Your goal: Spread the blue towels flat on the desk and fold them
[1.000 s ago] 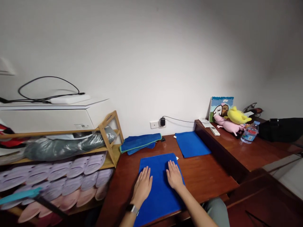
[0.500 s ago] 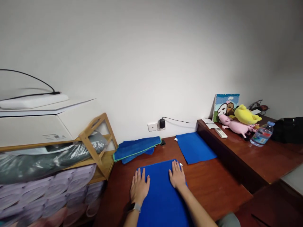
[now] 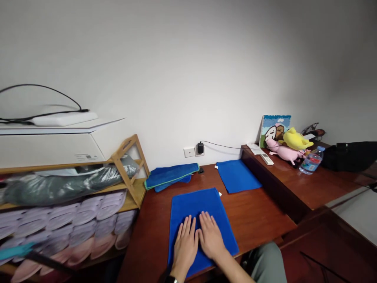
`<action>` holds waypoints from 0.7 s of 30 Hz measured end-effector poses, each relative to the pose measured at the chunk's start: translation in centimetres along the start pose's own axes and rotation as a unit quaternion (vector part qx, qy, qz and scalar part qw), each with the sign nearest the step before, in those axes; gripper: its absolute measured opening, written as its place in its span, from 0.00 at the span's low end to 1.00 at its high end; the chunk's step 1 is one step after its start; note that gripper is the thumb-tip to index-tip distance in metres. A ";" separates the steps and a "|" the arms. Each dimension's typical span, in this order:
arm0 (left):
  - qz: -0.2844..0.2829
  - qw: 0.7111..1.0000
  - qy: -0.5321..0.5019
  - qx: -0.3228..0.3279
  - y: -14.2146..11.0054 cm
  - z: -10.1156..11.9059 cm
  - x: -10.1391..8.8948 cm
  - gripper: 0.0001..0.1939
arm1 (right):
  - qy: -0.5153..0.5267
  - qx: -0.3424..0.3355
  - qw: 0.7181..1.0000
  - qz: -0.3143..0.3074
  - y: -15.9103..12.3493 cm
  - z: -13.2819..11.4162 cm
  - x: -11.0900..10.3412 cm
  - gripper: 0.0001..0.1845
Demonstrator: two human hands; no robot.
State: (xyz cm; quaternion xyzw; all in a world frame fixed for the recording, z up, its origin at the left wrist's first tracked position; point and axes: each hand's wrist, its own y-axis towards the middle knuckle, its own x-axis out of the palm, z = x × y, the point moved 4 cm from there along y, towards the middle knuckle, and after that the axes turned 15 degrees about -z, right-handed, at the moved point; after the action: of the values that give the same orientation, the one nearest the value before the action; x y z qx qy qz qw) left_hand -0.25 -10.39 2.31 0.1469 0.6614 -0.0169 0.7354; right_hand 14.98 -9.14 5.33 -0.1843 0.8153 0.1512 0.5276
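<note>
"What is lying on the bench?"

"A cloth, and the left hand and right hand are resting on it."

"What is lying behind?"

"Towels are lying left, near the rack; a second cloth is lying right."

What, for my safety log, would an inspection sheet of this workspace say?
Surface: brown desk, with a raised top at right.
Job's things: near blue cloth, spread flat; second blue cloth beyond, to the right.
Clutter: green-edged cloths at back left; bottle, remote, pink toy and yellow toy on the raised top.
Hands: left hand and right hand flat on the near blue cloth.
Cables: black cord from the plug; black cable looped above the white box.
Surroundings: slippers on the rack at left.
</note>
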 end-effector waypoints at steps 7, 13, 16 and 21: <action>-0.017 0.996 -0.006 -0.085 -6.4 -2.9 1.6 0.33 | -0.011 0.125 0.991 -0.034 -5.4 4.1 0.3 0.33; -0.017 0.993 -0.037 -0.114 -8.5 -6.4 1.7 0.34 | -0.016 0.196 0.979 -0.057 -8.0 9.3 -1.0 0.37; -0.017 0.994 -0.043 -0.100 -6.6 -6.7 0.9 0.33 | -0.007 0.176 0.984 -0.030 -6.2 8.7 -1.9 0.37; -0.029 0.998 -0.042 -0.048 3.0 -4.6 -1.8 0.32 | 0.005 0.101 0.994 -0.028 3.6 4.0 -3.8 0.35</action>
State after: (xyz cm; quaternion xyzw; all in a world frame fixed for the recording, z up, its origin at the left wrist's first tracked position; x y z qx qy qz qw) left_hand -4.27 -6.70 4.27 0.0914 0.6338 -0.0127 0.7680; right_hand 18.01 -3.68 7.43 -0.1536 0.8234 0.0523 0.5438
